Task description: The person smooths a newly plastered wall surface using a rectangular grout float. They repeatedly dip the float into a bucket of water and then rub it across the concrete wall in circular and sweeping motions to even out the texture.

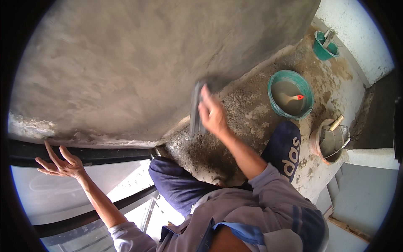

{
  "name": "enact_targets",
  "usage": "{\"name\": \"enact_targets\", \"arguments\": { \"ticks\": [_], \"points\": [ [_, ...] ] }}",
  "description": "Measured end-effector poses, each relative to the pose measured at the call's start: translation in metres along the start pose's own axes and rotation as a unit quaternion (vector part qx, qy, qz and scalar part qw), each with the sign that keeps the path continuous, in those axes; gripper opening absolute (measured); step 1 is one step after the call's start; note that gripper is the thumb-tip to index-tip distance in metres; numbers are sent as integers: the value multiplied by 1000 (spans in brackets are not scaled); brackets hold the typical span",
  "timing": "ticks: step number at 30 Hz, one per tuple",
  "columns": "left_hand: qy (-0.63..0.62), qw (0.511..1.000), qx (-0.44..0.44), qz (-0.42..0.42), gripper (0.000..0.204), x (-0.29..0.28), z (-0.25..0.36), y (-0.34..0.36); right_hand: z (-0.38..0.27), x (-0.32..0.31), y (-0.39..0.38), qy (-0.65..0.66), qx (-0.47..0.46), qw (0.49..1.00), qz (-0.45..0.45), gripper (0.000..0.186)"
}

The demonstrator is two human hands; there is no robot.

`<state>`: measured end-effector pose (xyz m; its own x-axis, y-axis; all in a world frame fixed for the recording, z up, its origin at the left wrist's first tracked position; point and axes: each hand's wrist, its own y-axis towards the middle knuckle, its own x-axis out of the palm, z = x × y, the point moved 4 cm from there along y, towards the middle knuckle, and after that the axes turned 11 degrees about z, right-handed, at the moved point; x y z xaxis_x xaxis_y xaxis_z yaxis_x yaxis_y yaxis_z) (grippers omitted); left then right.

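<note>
My right hand (212, 113) grips a steel plastering trowel (195, 107), blurred by motion, against the grey plastered wall (126, 63) near its lower edge. My left hand (63, 164) is open, fingers spread, on or just over a long dark metal rail (100, 155) below the plaster. A rough pale patch (33, 126) shows at the wall's left end.
My bent legs are on a rough, mortar-spattered floor (252, 113). To the right are a green tub (280, 75) of grey mix with a brush (294, 97), a smaller green bucket (323, 52) with tools and a pale bucket (315, 140) with a trowel. A white wall (352, 42) stands beyond.
</note>
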<state>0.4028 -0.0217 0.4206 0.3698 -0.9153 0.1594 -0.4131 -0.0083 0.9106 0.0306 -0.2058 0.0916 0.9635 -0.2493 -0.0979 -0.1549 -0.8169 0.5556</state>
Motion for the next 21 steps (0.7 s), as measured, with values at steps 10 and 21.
{"name": "enact_targets", "arguments": {
  "ticks": [10,21],
  "points": [
    [1,1000,-13,-20,58,1,3,-8,-43,-6,109,-39,-99,989,106,63],
    [-7,1000,-17,-12,55,-9,2,1,-101,-52,173,-78,-163,972,148,58]
  ]
}}
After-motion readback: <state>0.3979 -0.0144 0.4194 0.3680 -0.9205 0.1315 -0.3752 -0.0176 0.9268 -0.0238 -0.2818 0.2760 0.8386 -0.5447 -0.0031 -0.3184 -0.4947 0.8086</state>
